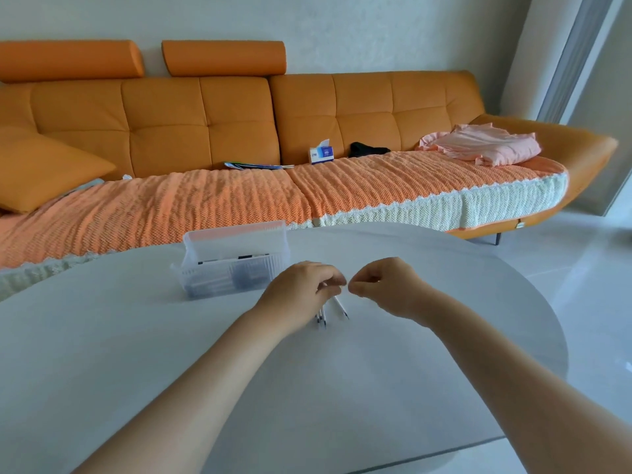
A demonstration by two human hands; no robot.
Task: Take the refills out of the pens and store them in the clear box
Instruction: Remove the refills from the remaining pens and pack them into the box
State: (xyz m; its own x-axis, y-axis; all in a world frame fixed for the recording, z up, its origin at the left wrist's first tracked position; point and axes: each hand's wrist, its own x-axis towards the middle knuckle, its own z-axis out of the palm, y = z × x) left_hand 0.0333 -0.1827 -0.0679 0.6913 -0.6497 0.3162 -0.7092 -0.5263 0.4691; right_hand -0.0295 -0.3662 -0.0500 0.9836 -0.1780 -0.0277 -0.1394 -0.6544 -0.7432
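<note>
Gripping a small bunch of slim white pens with dark tips (321, 319), the left hand (302, 290) curls its fingers over their far ends, just right of the clear ribbed plastic box (236, 258) and a little nearer the person. The pens run lengthwise from under the palm towards the person, dark tips pointing at the near edge of the round white tabletop (461, 302). One further white pen (341, 306) slants beside the bunch on the side away from the clear box, its tip also pointing towards the person and slightly outward; whether it is held or lies on the table cannot be told.

The right hand (383, 285) hovers beyond the left one from the clear box, thumb and forefinger pinched narrowly together and almost touching the left fingertips. Whether anything sits in that pinch cannot be told.

The clear box stands open-topped, its long side running left to right, with thin dark-and-white sticks lying lengthwise inside. Behind the clear box stretches a long orange sofa (205, 124), with a small tissue packet (321, 153) and a folded pink cloth (485, 147) on its seat.
</note>
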